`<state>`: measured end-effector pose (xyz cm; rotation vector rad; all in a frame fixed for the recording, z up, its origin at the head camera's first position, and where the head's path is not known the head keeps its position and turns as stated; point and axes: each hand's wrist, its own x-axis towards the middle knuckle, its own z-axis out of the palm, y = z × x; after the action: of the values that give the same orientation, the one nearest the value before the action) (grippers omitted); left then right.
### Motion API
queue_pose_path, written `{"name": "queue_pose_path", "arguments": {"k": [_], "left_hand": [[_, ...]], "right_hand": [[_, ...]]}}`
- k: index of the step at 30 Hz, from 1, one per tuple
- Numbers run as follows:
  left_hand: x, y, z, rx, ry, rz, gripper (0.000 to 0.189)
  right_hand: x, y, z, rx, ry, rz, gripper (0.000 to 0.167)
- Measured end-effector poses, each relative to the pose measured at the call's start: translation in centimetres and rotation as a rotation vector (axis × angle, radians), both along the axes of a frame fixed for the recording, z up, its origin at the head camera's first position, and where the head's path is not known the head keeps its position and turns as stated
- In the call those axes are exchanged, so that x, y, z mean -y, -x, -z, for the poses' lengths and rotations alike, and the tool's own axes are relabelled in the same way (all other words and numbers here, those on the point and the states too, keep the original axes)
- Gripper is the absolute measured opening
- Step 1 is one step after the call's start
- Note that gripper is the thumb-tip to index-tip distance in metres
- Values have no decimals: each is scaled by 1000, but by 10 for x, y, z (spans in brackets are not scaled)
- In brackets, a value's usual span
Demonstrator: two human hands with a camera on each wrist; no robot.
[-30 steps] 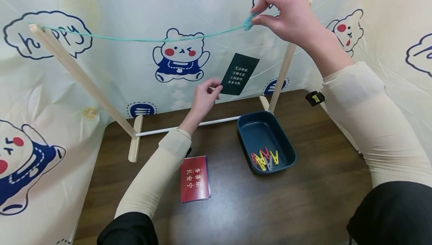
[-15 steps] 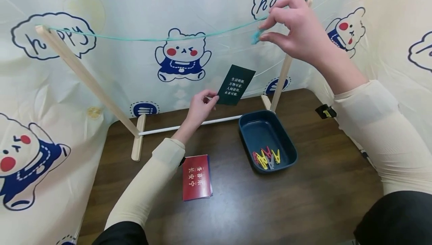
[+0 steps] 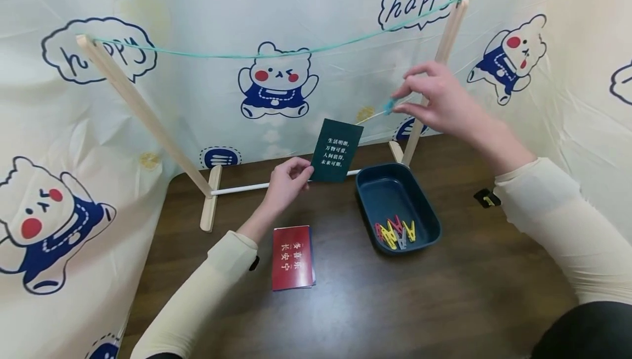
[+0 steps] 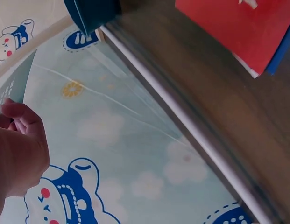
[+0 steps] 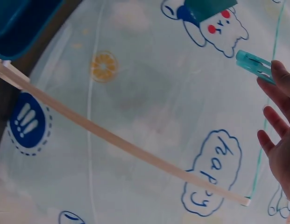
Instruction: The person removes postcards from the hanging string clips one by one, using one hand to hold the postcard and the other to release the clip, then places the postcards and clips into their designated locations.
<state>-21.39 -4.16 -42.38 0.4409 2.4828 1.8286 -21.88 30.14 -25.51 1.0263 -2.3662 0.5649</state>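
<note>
My left hand (image 3: 288, 180) pinches a dark green card (image 3: 337, 150) with white printed lines by its lower left corner. The card is upright and slightly tilted, below the turquoise string (image 3: 207, 56). Between thumb and forefinger, my right hand (image 3: 439, 98) holds a light blue clothespin (image 5: 253, 66), its free end pointing toward the card. In the head view the clothespin is above and right of the card, apart from it. The string runs between two wooden posts, sagging in the middle, with nothing clipped to it.
A dark blue tray (image 3: 390, 189) on the brown table holds several coloured clothespins (image 3: 395, 233). Left of it lies a stack of cards with a red one (image 3: 293, 260) on top. The left post (image 3: 143, 115) and right post (image 3: 451, 35) are joined low by a white rod (image 3: 242, 189).
My right hand has drawn the clothespin down from the string toward the card. My left hand has lowered the card and turned it more upright.
</note>
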Motion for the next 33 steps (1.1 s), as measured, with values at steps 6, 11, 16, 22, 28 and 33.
{"name": "queue_pose_path", "arguments": {"k": [6,11,16,22,28,33], "left_hand": [[11,-18,6,89,0,6,17],[25,-31,15,151,32,5,17],[41,-44,26,211,107,25,15],[58,-57,39,297,223,48,12],[73,-71,49,399,254,77,12],[84,-80,58,455,276,98,13]], "right_hand": [[-7,-2,33,46,-31,-21,25],[-8,-5,58,120,-64,-7,24],[-8,-10,80,238,-108,30,23],[-9,-14,108,390,-200,20,22],[-7,-19,140,521,-275,-8,23],[-8,-23,162,590,-324,-19,22]]}}
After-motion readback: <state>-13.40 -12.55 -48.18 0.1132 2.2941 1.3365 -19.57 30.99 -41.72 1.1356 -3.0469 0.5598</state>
